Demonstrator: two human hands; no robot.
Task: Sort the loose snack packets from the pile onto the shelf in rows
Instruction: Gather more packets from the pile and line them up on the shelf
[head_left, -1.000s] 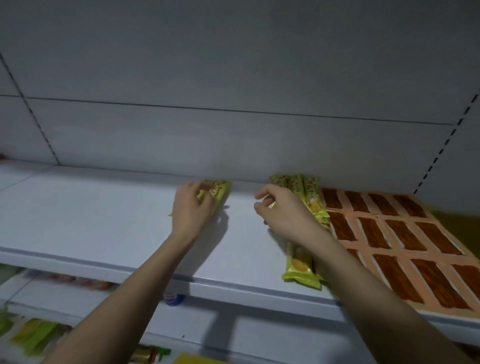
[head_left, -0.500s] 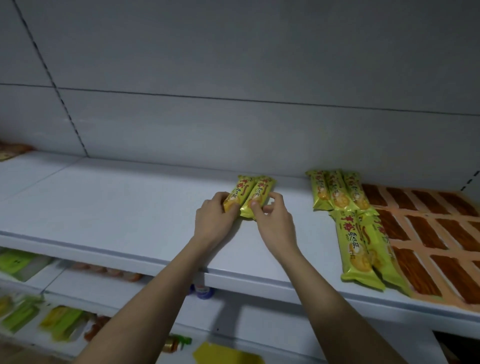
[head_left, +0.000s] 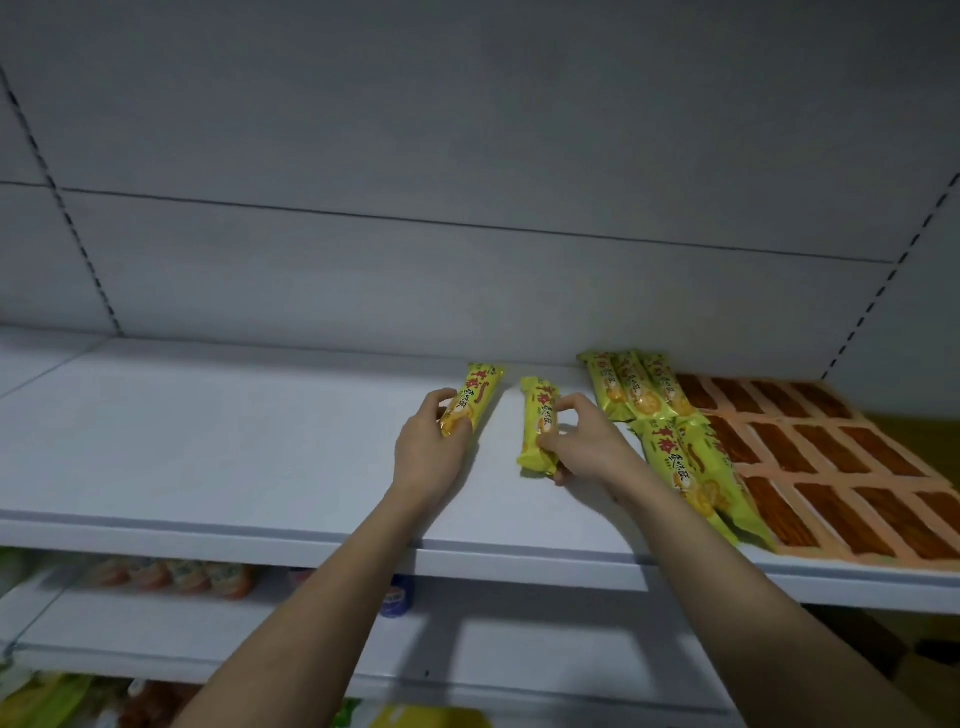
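While both forearms reached up over the shelf (head_left: 218, 447) edge, the left hand (head_left: 428, 457) curled around the near end of 1 yellow packet (head_left: 475, 402). The right hand (head_left: 584, 447) pinched a 2nd yellow packet (head_left: 537, 426) between thumb and fingertips, lying just left of it. Stacked packets (head_left: 660, 415) lay just right of that wrist.

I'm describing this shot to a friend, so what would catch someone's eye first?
Two hands in the middle of the white shelf, the left hand and the right hand, each holding a yellow snack packet. To the right lie more yellow packets, then rows of orange-brown packets.
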